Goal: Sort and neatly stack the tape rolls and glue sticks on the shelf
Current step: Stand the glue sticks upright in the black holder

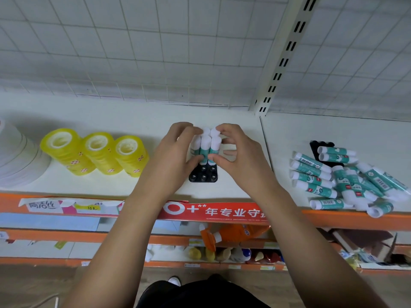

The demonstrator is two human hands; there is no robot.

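Several teal-and-white glue sticks [205,145] stand upright in a black socket tray [203,175] on the white shelf [222,116]. My left hand [175,156] and my right hand [239,156] cup this cluster from both sides, fingers curled round the sticks. The tray's front sockets are bare. Three stacks of yellow tape rolls [95,153] stand in a row to the left. Far left lies a pile of white tape rolls [15,156]. A loose heap of glue sticks [347,181] lies on the right shelf section, some on a second black tray [318,147].
A white wire-grid back panel [155,52] and a slotted upright post [287,54] rise behind the shelf. The shelf front edge is orange with a red banner [213,211]. Lower shelves hold bottles and an orange spray bottle [233,233].
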